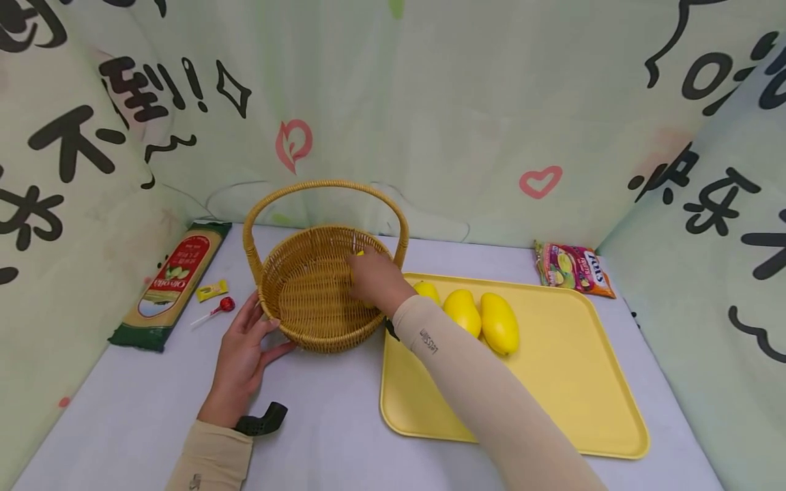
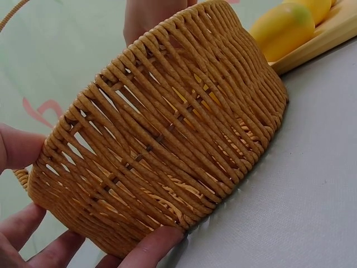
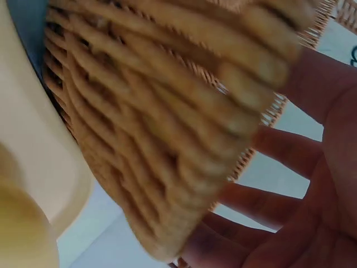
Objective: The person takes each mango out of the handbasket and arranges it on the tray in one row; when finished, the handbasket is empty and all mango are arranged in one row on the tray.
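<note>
My left hand [image 1: 241, 354] grips the near left side of a wicker basket [image 1: 319, 344], thumb by the rim and fingers low on the wall. The basket is round, golden brown, with a tall arched handle. My right hand [image 1: 379, 278] reaches over its right rim and holds a mango [image 1: 360, 253], mostly hidden under the hand; yellow also shows through the weave in the left wrist view. Several fingers [image 3: 284, 151] of that hand show past the rim in the right wrist view. Three yellow mangoes [image 1: 500, 324] lie on the yellow tray [image 1: 552, 402], partly behind the right forearm.
Left of the basket lie a long green-and-red food packet [image 1: 175, 283], a small yellow wrapped candy [image 1: 211, 290] and a red lollipop [image 1: 226, 304]. A colourful snack bag [image 1: 574, 269] sits behind the tray's far right corner. Printed curtains [image 1: 430, 123] enclose the white table.
</note>
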The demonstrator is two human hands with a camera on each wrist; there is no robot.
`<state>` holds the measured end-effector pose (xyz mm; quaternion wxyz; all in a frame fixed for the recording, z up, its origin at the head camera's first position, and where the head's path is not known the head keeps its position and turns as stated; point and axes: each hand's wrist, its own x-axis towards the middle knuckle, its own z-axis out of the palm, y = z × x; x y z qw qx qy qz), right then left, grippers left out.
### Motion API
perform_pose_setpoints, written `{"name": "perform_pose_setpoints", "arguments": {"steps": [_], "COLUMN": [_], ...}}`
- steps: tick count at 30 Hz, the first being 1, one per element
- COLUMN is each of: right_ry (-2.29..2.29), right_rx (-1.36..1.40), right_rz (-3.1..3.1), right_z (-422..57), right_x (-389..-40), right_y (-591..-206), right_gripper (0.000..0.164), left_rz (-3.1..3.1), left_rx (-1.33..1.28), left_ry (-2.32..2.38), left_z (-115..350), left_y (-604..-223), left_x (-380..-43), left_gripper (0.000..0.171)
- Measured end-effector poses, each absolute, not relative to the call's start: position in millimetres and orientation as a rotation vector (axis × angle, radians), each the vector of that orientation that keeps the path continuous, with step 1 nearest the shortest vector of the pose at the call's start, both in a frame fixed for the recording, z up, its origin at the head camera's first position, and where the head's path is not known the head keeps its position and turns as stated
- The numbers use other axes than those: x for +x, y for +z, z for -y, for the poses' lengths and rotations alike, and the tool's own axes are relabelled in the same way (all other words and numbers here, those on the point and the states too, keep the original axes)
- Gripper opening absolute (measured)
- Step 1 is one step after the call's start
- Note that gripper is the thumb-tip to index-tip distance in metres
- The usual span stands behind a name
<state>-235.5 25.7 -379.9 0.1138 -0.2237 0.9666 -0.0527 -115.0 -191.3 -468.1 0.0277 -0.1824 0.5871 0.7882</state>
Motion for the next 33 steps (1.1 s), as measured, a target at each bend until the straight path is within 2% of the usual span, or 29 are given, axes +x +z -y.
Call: {"name": "perform_pose_setpoints", "arguments": {"steps": [7, 17, 33], "right_ry": [-0.009, -0.054, -0.155], "right_rx": [-0.656, -0.706, -0.751], "right_rz": [-2.829, -2.730, -2.757], "right_z": [-19.6, -20.1, -22.2], "right_x": [-238.6, -246.5, -249.8], "right_y": [-383.3, -383.0, -386.7], "right_gripper": [0.050, 0.064, 0.068], "left_rz": [-1.809, -1.815, -1.826], "left_rx": [-0.566, -0.557, -0.561], "left_ry": [2.437, 2.444, 2.442], "left_z": [190.4, 190.6, 191.1], "left_y": [-469.4, -469.9, -471.2], "left_x": [-115.2, -114.9, -116.5], "left_gripper": [0.072, 0.072, 0.072]}}
